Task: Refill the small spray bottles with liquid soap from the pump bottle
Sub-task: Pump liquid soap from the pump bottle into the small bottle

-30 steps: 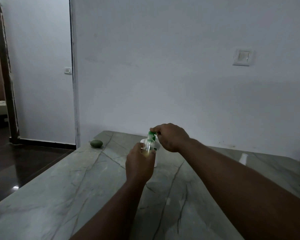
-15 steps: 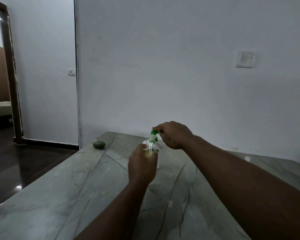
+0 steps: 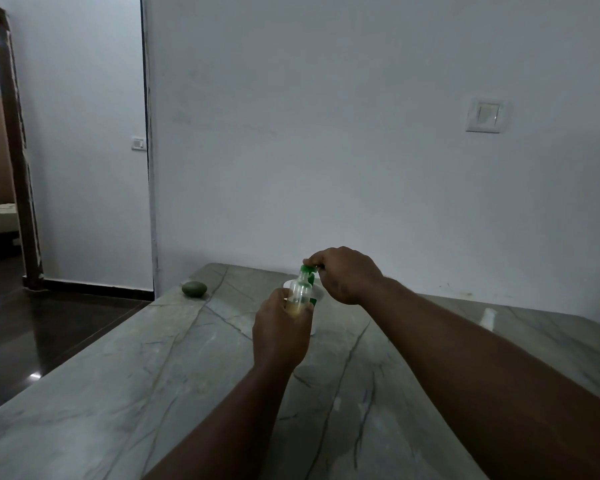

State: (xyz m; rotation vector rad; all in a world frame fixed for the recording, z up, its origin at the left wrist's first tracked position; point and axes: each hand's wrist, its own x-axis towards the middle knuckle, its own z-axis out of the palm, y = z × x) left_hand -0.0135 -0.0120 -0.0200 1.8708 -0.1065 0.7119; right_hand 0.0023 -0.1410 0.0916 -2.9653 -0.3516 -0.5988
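Note:
My left hand (image 3: 279, 327) grips a small clear spray bottle (image 3: 300, 292) upright above the table, with yellowish liquid in its lower part. My right hand (image 3: 345, 273) pinches the green spray cap (image 3: 308, 270) at the bottle's top. Behind both stands a white pump bottle (image 3: 316, 296), mostly hidden by my hands and the small bottle. A small pale bottle (image 3: 487, 317) stands on the table at the far right, too dim to make out in detail.
The grey marble table (image 3: 153, 393) runs from the near edge to the white wall. A dark green rounded object (image 3: 194, 288) lies at its far left corner. Left of the table the dark floor leads to a doorway (image 3: 11, 168).
My hands keep their hold on the bottle and the green cap. The view has shifted slightly, and the cap sits a little higher above the bottle's neck.

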